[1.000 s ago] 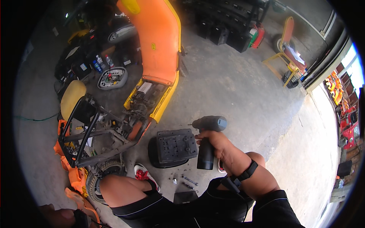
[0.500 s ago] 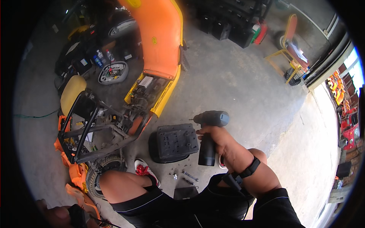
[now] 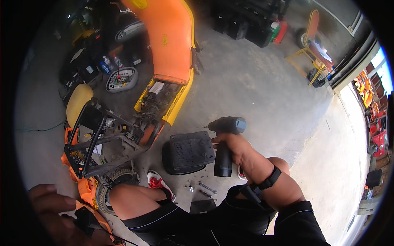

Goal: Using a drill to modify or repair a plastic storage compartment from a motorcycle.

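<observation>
My right hand [image 3: 230, 143] is closed around the grip of a black cordless drill [image 3: 223, 164]; its bit points left. Just left of the drill, a black plastic box with small holes in its top [image 3: 192, 150] lies on a darker rounded black piece [image 3: 168, 160]. The drill's bit is above the box's far right corner and apart from it. At the lower left edge my left hand [image 3: 51, 205] is raised in dim light, its fingers apart, with nothing visible in them. Between my feet lie a long bolt [image 3: 208, 188] and several small metal parts [image 3: 191, 189].
On the left stands a partly stripped vehicle with a black frame [image 3: 92, 139], orange-yellow bodywork [image 3: 174, 45] and a knobby tyre [image 3: 123, 176]. A grey tray-like shell [image 3: 122, 80] holds small parts. Farther off are a chair [image 3: 314, 53] and a red fire extinguisher [image 3: 280, 33].
My left hand has come up farther into view at the lower left. My right hand and the drill have hardly moved. The view has shifted slightly.
</observation>
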Available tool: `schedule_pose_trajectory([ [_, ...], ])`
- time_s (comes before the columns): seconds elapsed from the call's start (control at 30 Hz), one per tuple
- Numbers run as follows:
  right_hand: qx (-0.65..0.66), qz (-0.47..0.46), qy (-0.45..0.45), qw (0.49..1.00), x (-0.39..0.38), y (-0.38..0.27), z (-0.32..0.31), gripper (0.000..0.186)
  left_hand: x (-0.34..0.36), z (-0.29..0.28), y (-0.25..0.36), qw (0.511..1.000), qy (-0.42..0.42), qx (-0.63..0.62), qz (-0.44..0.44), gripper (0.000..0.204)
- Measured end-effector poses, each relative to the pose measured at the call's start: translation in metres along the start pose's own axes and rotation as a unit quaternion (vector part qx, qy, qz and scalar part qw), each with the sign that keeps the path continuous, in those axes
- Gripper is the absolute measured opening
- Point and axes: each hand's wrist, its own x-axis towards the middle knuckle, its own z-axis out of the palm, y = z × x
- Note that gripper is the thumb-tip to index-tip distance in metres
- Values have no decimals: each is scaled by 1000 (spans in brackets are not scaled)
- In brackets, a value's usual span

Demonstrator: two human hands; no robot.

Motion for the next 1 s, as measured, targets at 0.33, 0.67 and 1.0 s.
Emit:
schedule_pose_trajectory([
  [0.33, -8, -16, 7, 1000, 14, 14, 0, 29, 20, 179, -42, 991, -78, 99, 37, 39],
  [0.67, -25, -35, -12, 999, 16, 15, 0, 27, 49, 189, -20, 994, -66, 66, 54, 26],
  [1.0, -38, -11, 24, 999, 7, 13, -6, 29, 65, 151, 17, 940, -312, 109, 82, 15],
])
